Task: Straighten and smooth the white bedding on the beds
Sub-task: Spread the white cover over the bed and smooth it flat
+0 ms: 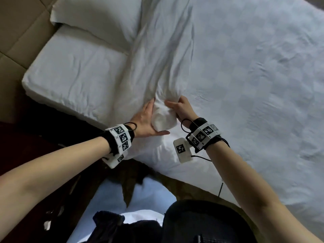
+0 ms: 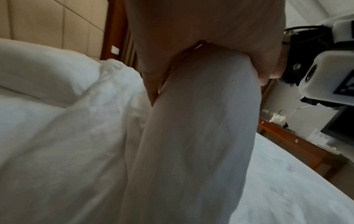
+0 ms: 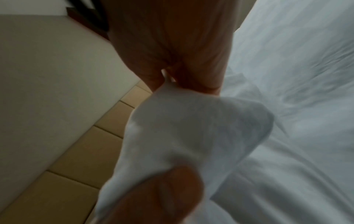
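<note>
Bedding [image 1: 163,67] bunched into a wad at the near edge, clutched in curled right hand [image 1: 182,109], pressed by flat, straight-fingered left hand [image 1: 145,120]; far side fairly smooth, middle ridge yet to flatten

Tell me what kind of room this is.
Likely a hotel bedroom: a white bed with pillow, a padded headboard, and a wooden desk with a screen nearby.

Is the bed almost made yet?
Partway. The duvet lies fairly flat across the right side. Its bunched corner is in hand now: the right hand grips it, the left hand presses against it. Left to do: spread that corner over the bare, wrinkled sheet by the pillow.
</note>
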`<control>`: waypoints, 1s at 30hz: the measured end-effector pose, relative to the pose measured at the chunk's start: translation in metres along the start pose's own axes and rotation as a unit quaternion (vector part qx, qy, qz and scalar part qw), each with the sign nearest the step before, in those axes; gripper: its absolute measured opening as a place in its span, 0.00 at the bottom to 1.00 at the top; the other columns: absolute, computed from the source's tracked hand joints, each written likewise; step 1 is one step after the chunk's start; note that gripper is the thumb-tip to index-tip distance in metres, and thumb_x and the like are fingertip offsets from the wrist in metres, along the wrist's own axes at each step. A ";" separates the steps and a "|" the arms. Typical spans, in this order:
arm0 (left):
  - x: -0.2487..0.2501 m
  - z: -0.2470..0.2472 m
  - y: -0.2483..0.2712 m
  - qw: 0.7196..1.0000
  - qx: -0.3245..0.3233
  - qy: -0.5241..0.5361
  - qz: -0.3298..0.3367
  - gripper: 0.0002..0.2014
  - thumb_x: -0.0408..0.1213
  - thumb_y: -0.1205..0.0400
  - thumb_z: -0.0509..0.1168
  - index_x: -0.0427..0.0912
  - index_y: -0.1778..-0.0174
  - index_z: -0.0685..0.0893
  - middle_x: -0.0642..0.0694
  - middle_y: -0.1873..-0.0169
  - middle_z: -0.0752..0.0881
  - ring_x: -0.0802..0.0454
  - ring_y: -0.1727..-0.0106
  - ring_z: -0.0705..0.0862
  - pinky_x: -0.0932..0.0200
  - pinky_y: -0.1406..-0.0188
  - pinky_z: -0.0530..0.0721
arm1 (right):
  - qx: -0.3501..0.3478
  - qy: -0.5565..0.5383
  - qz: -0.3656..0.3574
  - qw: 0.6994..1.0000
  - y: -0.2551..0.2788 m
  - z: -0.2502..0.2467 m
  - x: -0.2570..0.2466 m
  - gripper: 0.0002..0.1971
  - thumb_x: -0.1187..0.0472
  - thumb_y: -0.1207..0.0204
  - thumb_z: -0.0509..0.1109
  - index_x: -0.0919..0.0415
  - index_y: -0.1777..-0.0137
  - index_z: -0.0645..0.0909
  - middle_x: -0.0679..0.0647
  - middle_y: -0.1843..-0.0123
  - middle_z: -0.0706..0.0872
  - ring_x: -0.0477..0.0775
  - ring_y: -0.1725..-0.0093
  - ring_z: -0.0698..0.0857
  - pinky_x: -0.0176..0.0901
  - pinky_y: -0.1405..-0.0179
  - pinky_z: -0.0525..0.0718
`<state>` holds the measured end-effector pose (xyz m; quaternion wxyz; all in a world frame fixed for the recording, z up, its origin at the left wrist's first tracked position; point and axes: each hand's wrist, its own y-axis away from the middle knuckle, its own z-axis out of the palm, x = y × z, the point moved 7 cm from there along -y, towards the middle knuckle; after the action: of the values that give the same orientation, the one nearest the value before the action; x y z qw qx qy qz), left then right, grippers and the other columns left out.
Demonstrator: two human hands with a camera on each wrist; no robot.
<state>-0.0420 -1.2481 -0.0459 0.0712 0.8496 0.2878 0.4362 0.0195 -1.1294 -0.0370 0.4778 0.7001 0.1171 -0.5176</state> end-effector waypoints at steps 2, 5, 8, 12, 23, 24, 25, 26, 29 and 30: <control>-0.012 -0.027 0.015 0.999 0.018 0.031 -0.001 0.69 0.68 0.46 0.76 0.39 0.17 0.47 0.42 0.25 0.71 0.46 0.27 0.74 0.51 0.27 0.75 | -0.007 0.009 -0.013 1.000 0.004 0.031 -0.015 0.12 0.77 0.29 0.69 0.71 0.46 0.80 0.59 0.58 0.86 0.58 0.59 0.85 0.50 0.50 0.83; -0.041 -0.074 0.042 0.996 0.041 0.083 -0.005 0.66 0.71 0.47 0.72 0.42 0.18 0.51 0.44 0.32 0.78 0.47 0.34 0.80 0.51 0.34 0.81 | -0.025 0.025 -0.029 0.999 0.011 0.093 -0.036 0.18 0.70 0.39 0.72 0.73 0.47 0.80 0.65 0.55 0.85 0.63 0.53 0.84 0.57 0.49 0.83; -0.072 -0.112 0.059 0.991 0.059 0.105 -0.055 0.55 0.55 0.38 0.79 0.42 0.20 0.58 0.43 0.35 0.81 0.45 0.36 0.82 0.59 0.37 0.79 | -0.040 0.067 -0.048 0.996 0.011 0.144 -0.047 0.18 0.70 0.36 0.73 0.75 0.46 0.81 0.66 0.54 0.85 0.61 0.52 0.84 0.55 0.51 0.82; -0.112 -0.160 0.078 0.990 0.072 0.056 -0.110 0.32 0.39 0.32 0.78 0.39 0.32 0.75 0.38 0.40 0.84 0.43 0.39 0.83 0.60 0.47 0.77 | -0.049 0.144 -0.061 0.987 0.011 0.209 -0.060 0.14 0.73 0.28 0.73 0.77 0.44 0.81 0.61 0.55 0.86 0.50 0.59 0.86 0.34 0.60 0.84; -0.179 -0.234 0.109 0.994 0.062 -0.054 -0.071 0.20 0.37 0.28 0.72 0.40 0.41 0.79 0.36 0.45 0.85 0.37 0.42 0.84 0.57 0.52 0.77 | 0.112 0.102 -0.027 0.988 -0.056 0.253 -0.094 0.46 0.31 0.57 0.77 0.69 0.49 0.77 0.64 0.47 0.83 0.58 0.48 0.85 0.57 0.43 0.87; -0.179 -0.234 0.110 0.994 0.050 -0.070 -0.064 0.19 0.36 0.28 0.70 0.40 0.41 0.79 0.36 0.45 0.86 0.37 0.42 0.84 0.56 0.52 0.77 | 0.137 0.110 -0.011 0.984 -0.069 0.242 -0.098 0.57 0.28 0.60 0.78 0.69 0.37 0.74 0.63 0.38 0.82 0.60 0.41 0.85 0.58 0.40 0.86; -0.180 -0.235 0.111 0.994 0.039 -0.082 -0.058 0.18 0.36 0.27 0.70 0.40 0.42 0.79 0.36 0.45 0.86 0.37 0.42 0.84 0.56 0.52 0.78 | 0.151 0.126 0.003 0.980 -0.084 0.232 -0.104 0.64 0.26 0.63 0.77 0.68 0.30 0.69 0.63 0.33 0.80 0.61 0.38 0.84 0.58 0.40 0.86; -0.180 -0.235 0.112 0.994 0.029 -0.091 -0.053 0.17 0.36 0.27 0.69 0.39 0.42 0.80 0.36 0.45 0.86 0.37 0.42 0.84 0.55 0.52 0.78 | 0.155 0.137 0.018 0.978 -0.096 0.223 -0.111 0.67 0.26 0.66 0.78 0.67 0.28 0.67 0.62 0.33 0.80 0.61 0.39 0.84 0.57 0.43 0.87; -0.183 -0.237 0.114 0.993 0.002 -0.112 -0.047 0.13 0.36 0.26 0.68 0.38 0.46 0.81 0.37 0.46 0.87 0.38 0.44 0.85 0.55 0.53 0.79 | 0.159 0.159 0.049 0.973 -0.103 0.223 -0.138 0.65 0.32 0.60 0.82 0.65 0.24 0.62 0.60 0.39 0.82 0.62 0.48 0.87 0.56 0.57 0.90; -0.186 -0.239 0.112 0.992 -0.006 -0.116 -0.049 0.12 0.36 0.26 0.68 0.38 0.47 0.81 0.37 0.47 0.87 0.39 0.44 0.85 0.55 0.52 0.79 | 0.150 0.174 0.059 0.971 -0.104 0.228 -0.145 0.62 0.34 0.57 0.82 0.64 0.24 0.61 0.60 0.40 0.81 0.62 0.48 0.86 0.55 0.58 0.89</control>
<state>-0.2656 -1.4744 0.0114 0.1308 0.8789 0.3162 0.3322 -0.2523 -1.2083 0.0254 0.3695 0.8488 0.0775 -0.3702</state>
